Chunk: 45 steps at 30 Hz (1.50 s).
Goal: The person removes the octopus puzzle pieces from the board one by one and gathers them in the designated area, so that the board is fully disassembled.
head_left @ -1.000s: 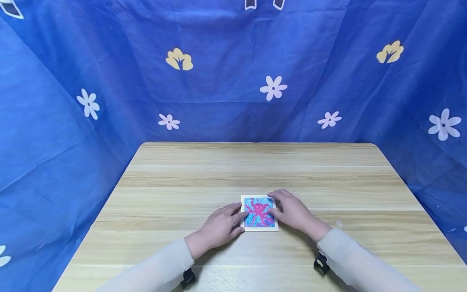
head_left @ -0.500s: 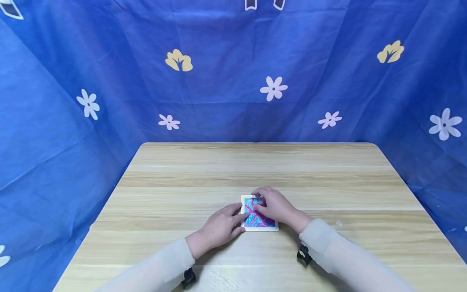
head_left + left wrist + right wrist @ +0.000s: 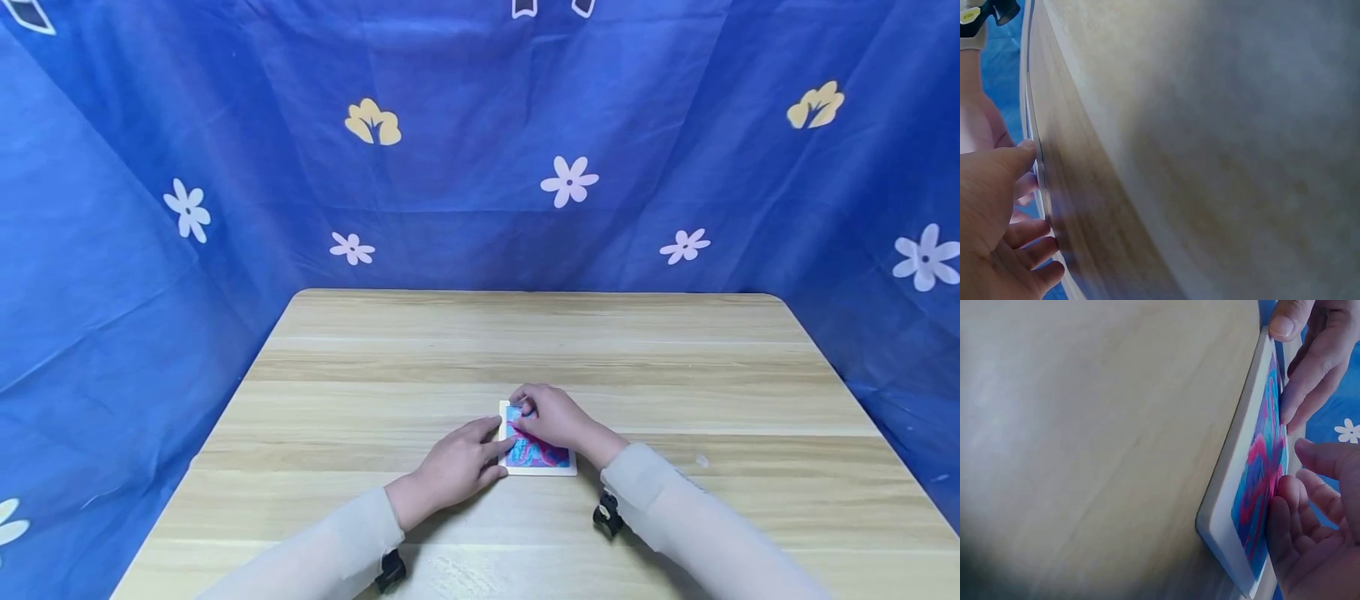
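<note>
My right hand (image 3: 557, 417) has shifted left over the picture board (image 3: 536, 457).
The board lies flat on the table (image 3: 360, 350), below frame centre. My left hand (image 3: 450, 468) stays at its left edge, fingers extended. My right fingers bend over its upper part; whether they grip, I cannot tell.

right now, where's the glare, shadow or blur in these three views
Head view: pale glare on the tabletop near the bottom edge, soft shadows by the left hand and right hand; left wrist view: tabletop blurred, with broad grey shading at upper right; right wrist view: lower-left corner dark, wood grain blurred, white-bordered picture somewhat clearer.
</note>
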### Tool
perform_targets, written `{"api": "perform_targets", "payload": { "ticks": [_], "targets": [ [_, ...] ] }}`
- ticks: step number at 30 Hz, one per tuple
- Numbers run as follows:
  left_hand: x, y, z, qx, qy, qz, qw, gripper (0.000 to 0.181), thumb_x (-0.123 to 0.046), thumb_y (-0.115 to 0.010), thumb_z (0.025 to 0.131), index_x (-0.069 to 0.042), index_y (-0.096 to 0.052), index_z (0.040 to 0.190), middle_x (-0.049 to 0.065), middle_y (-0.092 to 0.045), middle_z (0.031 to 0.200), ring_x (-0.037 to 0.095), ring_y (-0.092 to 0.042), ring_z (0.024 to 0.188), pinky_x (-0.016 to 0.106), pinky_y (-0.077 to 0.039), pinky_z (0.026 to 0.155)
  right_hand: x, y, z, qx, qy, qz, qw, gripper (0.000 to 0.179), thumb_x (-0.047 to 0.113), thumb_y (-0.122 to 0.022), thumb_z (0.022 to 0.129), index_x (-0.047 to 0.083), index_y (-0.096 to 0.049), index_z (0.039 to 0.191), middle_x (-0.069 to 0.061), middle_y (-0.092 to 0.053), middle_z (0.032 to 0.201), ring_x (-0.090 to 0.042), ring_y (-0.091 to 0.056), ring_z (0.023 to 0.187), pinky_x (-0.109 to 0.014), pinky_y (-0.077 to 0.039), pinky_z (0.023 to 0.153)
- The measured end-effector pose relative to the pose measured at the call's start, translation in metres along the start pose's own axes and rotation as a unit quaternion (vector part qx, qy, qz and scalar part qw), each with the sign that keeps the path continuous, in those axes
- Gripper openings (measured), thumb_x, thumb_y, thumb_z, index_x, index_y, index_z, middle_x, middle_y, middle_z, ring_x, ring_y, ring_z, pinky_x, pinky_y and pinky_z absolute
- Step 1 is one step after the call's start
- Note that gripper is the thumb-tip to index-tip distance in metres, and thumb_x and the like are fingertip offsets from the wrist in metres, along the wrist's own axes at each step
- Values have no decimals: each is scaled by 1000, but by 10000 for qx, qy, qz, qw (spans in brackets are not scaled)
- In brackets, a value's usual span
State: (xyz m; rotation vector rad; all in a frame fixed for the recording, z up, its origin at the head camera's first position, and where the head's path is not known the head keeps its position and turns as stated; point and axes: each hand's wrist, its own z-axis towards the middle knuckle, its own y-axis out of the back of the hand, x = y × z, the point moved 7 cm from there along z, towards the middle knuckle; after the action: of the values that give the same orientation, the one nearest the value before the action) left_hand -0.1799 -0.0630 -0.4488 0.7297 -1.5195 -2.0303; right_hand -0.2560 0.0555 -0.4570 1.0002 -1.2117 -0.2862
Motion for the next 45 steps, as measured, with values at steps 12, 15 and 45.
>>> {"api": "perform_targets", "payload": {
  "ticks": [12,15,45],
  "targets": [
    [-3,1,1,-21,-10,-119,9999,44,-34,-69,87,-8,-66,122,24,-54,128,36,-52,118,41,-42,100,-4,-4,0,100,-388,-423,9983,27,21,-72,84,17,-64,110,5,-53,82,-14,-50,77,-35,-46,74],
    [-3,1,1,-14,11,-120,9999,44,-34,-69,87,-8,-66,122,24,-54,128,36,-52,119,41,-42,100,-4,-4,0,94,-371,-459,9982,26,21,-73,84,17,-64,108,5,-52,82,-14,-49,76,-35,-45,73],
    [0,-4,-1,159,181,-216,9995,45,-36,-67,88,-12,-64,126,21,-51,132,35,-49,121,42,-42,101,0,-8,3,189,-669,-456,9965,26,17,-74,83,17,-64,106,-7,-58,104,-23,-56,93,-43,-47,86]
  ]
}}
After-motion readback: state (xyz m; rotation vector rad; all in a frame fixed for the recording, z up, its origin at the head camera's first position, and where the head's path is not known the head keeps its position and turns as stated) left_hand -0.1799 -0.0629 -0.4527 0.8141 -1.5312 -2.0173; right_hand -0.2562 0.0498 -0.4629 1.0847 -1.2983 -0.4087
